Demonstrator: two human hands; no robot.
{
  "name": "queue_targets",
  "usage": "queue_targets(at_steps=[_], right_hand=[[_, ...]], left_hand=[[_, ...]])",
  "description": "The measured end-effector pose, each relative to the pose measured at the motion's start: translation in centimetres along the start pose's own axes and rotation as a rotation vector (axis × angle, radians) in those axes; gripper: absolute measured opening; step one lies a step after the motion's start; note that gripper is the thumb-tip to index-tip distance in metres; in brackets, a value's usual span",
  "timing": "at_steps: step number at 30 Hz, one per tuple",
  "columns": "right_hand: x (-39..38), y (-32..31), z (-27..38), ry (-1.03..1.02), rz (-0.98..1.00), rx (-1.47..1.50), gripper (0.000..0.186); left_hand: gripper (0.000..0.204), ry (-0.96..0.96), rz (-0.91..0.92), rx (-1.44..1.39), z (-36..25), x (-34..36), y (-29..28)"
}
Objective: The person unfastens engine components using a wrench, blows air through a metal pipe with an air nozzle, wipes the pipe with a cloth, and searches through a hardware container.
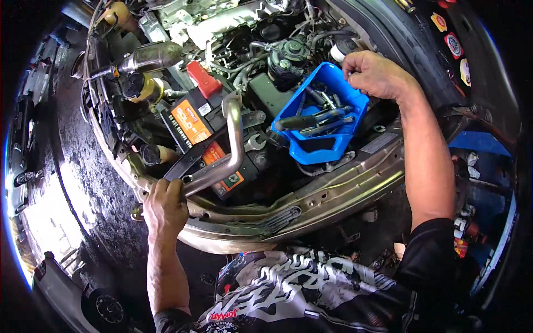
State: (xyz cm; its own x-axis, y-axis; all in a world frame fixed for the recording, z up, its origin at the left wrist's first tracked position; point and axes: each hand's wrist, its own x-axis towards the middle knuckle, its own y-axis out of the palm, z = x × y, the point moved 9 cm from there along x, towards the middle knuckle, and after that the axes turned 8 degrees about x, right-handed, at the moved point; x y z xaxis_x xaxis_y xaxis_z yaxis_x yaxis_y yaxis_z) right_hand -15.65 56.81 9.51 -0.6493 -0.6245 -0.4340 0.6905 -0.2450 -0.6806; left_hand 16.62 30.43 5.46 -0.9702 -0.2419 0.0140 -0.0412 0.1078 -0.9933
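My left hand (pixel 166 206) is closed around the lower end of a bent metal pipe (pixel 237 136), at the car's front rail. The pipe crosses over the battery (pixel 191 119), its flanged upper end lying near a red terminal cover (pixel 204 79). My right hand (pixel 377 75) is raised at the far right rim of a blue plastic bin (pixel 317 155), its fingers curled together; whatever they may hold is hidden. Several hand tools (pixel 316 119) lie in the bin, among them one with a dark handle. An open-ended wrench (pixel 256 142) rests between the pipe and the bin.
The bin sits in the open engine bay, beside a round black filter housing (pixel 293 51). A dark cylindrical part (pixel 155 56) and a yellowish reservoir (pixel 145 89) stand at the left. The front body rail (pixel 311 202) runs between me and the engine.
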Motion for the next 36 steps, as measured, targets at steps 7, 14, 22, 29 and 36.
queue_targets(at_steps=[7,14,22,29,36], right_hand=[[0.0,-1.2,-1.0,0.070,-0.006,-0.186,0.015],[0.0,-1.0,0.5,-0.026,-0.035,-0.185,0.022],[0.2,0.6,-0.6,0.031,0.067,-0.445,0.022],[0.2,5.6,0.5,0.034,0.291,-0.387,0.031],[0.3,10.6,1.2,-0.046,0.454,-0.536,0.025]], left_hand=[[0.027,-0.070,0.040,-0.057,-0.2,0.1,1.9],[0.045,-0.051,0.063,-0.114,-0.4,-0.1,2.8],[0.050,-0.091,0.085,-0.114,-0.4,0.2,2.1],[0.065,-0.088,0.188,-0.110,-0.7,1.0,1.2],[0.067,-0.060,0.118,-0.195,-1.8,2.9,-0.8]])
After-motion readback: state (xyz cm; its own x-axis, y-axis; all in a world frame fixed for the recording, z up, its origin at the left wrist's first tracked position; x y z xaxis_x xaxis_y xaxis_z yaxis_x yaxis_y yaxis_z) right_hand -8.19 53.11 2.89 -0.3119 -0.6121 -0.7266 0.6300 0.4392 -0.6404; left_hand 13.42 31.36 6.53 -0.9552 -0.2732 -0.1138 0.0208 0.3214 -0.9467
